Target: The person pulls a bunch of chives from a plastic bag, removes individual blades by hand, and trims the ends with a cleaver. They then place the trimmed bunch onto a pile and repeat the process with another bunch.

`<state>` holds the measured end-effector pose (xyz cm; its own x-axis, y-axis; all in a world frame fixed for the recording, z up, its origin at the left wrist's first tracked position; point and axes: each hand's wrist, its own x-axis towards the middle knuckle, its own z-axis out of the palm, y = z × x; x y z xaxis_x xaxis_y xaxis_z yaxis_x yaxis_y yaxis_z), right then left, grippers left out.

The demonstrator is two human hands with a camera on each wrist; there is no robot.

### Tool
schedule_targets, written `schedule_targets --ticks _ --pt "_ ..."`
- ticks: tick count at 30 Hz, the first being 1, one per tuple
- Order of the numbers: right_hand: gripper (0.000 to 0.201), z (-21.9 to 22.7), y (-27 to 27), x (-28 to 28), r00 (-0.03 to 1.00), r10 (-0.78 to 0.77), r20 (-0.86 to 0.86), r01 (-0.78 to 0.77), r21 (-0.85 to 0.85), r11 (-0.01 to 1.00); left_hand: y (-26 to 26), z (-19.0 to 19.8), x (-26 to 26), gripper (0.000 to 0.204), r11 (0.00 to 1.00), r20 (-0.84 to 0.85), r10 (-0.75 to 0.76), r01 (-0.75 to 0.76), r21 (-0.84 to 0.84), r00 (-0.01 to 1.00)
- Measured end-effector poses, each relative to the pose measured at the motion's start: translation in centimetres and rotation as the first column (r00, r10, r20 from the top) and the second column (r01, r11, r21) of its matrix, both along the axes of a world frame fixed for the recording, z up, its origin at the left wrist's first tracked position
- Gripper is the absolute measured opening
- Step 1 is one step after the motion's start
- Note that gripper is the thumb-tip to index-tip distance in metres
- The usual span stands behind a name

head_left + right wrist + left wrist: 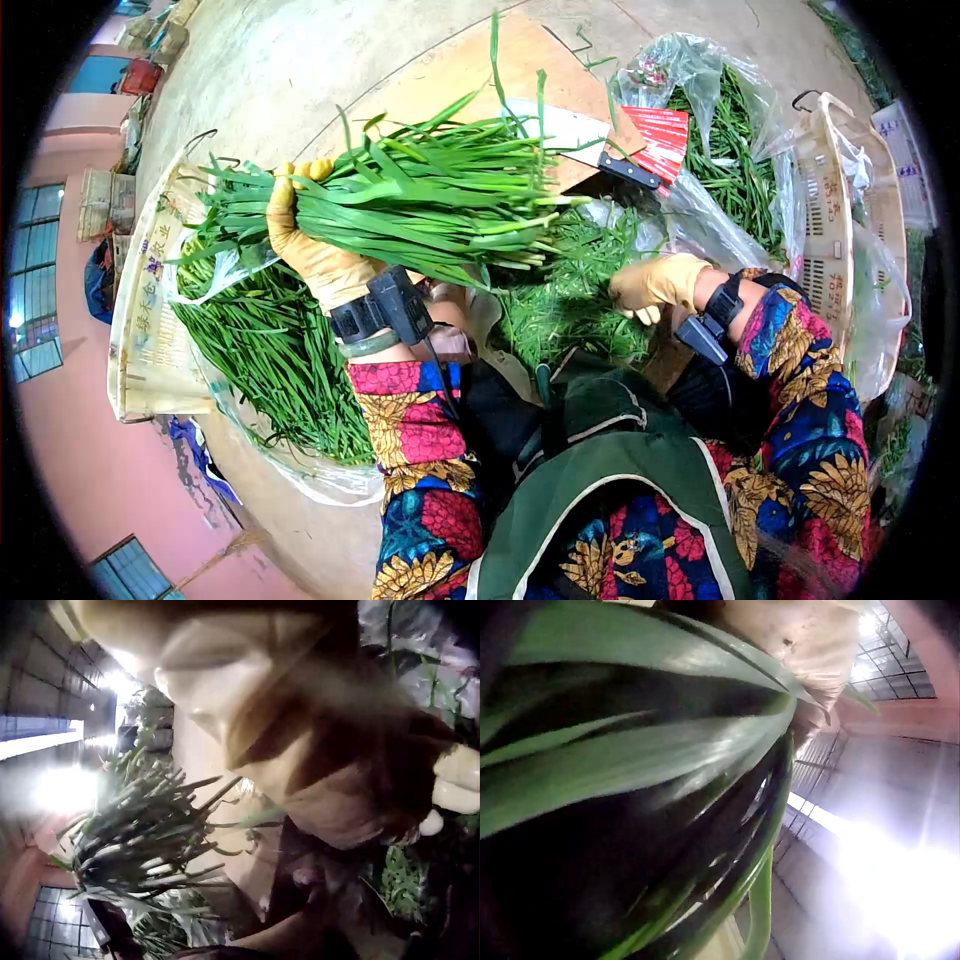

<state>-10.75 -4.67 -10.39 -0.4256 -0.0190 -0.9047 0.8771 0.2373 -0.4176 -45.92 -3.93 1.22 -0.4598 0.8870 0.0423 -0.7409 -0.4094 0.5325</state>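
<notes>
A thick bundle of long flat-leaved garlic chives (430, 205) lies across my left hand (310, 245), which grips it from below in a yellowish glove. Pale cut stems point right; leaves spread left. Broad green blades fill much of the left wrist view. My gloved right hand (655, 285) hangs over a heap of loose green trimmings (570, 300), slightly blurred, its fingers loosely curled with nothing visible in them. Bare fingertips (455, 780) show past the glove in the right wrist view, where the bundle's stem ends (150, 832) stand off to the side.
Beyond the bundle lies a wooden board (440, 75) with a black-handled knife (628, 172) and red printed strips (655, 140). More chives (285, 360) fill a plastic-lined basket (150, 280) at left. At right, a clear bag of greens (730, 180) sits beside another basket (830, 190).
</notes>
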Motion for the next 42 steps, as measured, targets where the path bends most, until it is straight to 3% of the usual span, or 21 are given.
schedule_targets --ticks 6,8,9,12,14,17,18,19,20,21,22,23,25,28,30,32,34,36,38,39,42 --pt "0.030 -1.9 -1.3 1.0 0.990 0.133 0.039 -0.132 -0.008 0.991 0.1 -1.2 -3.5 0.023 0.996 -0.094 0.006 0.003 0.093 0.996" --pt "0.047 1.9 -0.6 0.6 0.999 -0.020 -0.038 0.019 -0.024 1.000 0.2 -0.9 -2.7 0.020 0.985 -0.073 0.171 -0.171 0.004 0.983" --pt "0.061 2.5 0.3 0.7 0.989 -0.031 -0.142 0.034 0.016 0.999 0.4 -1.0 -2.8 0.020 0.982 -0.086 0.183 -0.185 -0.025 0.979" --pt "0.058 5.6 3.0 -0.1 0.902 -0.266 -0.340 0.342 0.188 0.921 0.5 -1.2 -2.5 0.019 0.995 -0.034 0.080 -0.082 -0.063 0.996" --pt "0.059 4.2 4.3 -0.1 0.766 -0.361 -0.531 0.539 0.226 0.812 0.3 -1.1 -2.2 0.020 0.999 0.000 -0.021 0.021 -0.041 1.000" --pt "0.053 5.0 4.4 -1.8 0.406 -0.504 -0.763 0.723 -0.070 0.688 0.7 -1.3 -1.7 0.020 0.997 -0.026 -0.011 0.009 -0.076 1.000" --pt "0.048 3.8 4.4 -2.6 0.198 -0.637 -0.745 0.698 -0.349 0.626 0.8 -1.5 -1.5 0.019 0.997 -0.055 -0.027 0.023 -0.067 0.998" --pt "0.043 4.5 4.6 -3.3 0.196 -0.653 -0.731 0.696 -0.366 0.618 1.3 -1.5 -1.2 0.018 0.986 0.009 0.046 -0.044 -0.158 0.999" --pt "0.039 5.1 4.7 -3.5 0.193 -0.669 -0.718 0.695 -0.381 0.610 1.2 -1.5 -0.7 0.017 0.989 0.036 -0.130 0.132 -0.064 0.991" --pt "0.034 2.6 5.0 -3.3 0.096 -0.747 -0.658 0.646 -0.530 0.550 1.4 -1.2 0.0 0.017 0.988 0.008 -0.060 0.061 -0.143 0.998" --pt "0.030 2.6 4.6 -3.5 0.078 -0.783 -0.617 0.723 -0.505 0.470 1.6 -1.0 0.6 0.017 0.976 -0.027 0.007 -0.013 -0.219 1.000" --pt "0.028 1.9 4.6 -3.4 0.084 -0.802 -0.591 0.750 -0.493 0.442 1.4 -1.2 0.5 0.017 0.980 -0.001 -0.158 0.157 -0.124 0.987" --pt "0.023 1.6 4.1 -3.8 0.021 -0.784 -0.621 0.841 -0.413 0.350 1.4 -1.0 0.7 0.016 0.979 0.004 -0.173 0.172 -0.105 0.985" --pt "0.016 1.2 5.0 -3.3 0.076 -0.761 -0.644 0.818 -0.396 0.417 1.7 -0.4 1.5 0.013 0.958 -0.043 0.074 -0.083 -0.274 0.996" --pt "0.022 1.7 5.1 -2.9 0.234 -0.686 -0.688 0.800 -0.265 0.538 1.8 -1.4 0.2 0.013 0.987 -0.019 -0.043 0.040 -0.154 0.999" --pt "0.023 1.7 4.8 -2.4 0.360 -0.713 -0.601 0.827 -0.149 0.543 1.6 -1.0 0.8 0.013 0.977 -0.028 0.009 -0.015 -0.214 1.000" --pt "0.024 1.6 3.3 -3.0 0.283 -0.685 -0.671 0.857 -0.143 0.495 1.8 -1.3 0.3 0.014 0.979 -0.025 -0.014 0.009 -0.203 1.000" --pt "0.026 0.4 3.4 -2.3 0.534 -0.656 -0.533 0.778 0.007 0.628 2.2 -1.8 -0.5 0.014 0.986 -0.003 -0.017 0.016 -0.165 1.000" --pt "0.022 -3.1 3.0 -0.7 0.887 -0.123 -0.445 0.374 0.536 0.757 2.0 -1.8 -1.5 0.015 0.987 0.035 -0.072 0.076 -0.142 0.997" --pt "0.018 -2.3 2.4 -0.7 0.950 0.002 -0.311 0.200 0.614 0.764 1.9 -1.4 -0.9 0.015 0.989 -0.056 0.007 -0.015 -0.144 0.998" --pt "0.017 2.5 1.1 -0.2 0.977 -0.041 -0.207 0.112 0.345 0.932 2.0 -1.0 -0.3 0.015 0.980 -0.083 0.105 -0.117 -0.159 0.991"
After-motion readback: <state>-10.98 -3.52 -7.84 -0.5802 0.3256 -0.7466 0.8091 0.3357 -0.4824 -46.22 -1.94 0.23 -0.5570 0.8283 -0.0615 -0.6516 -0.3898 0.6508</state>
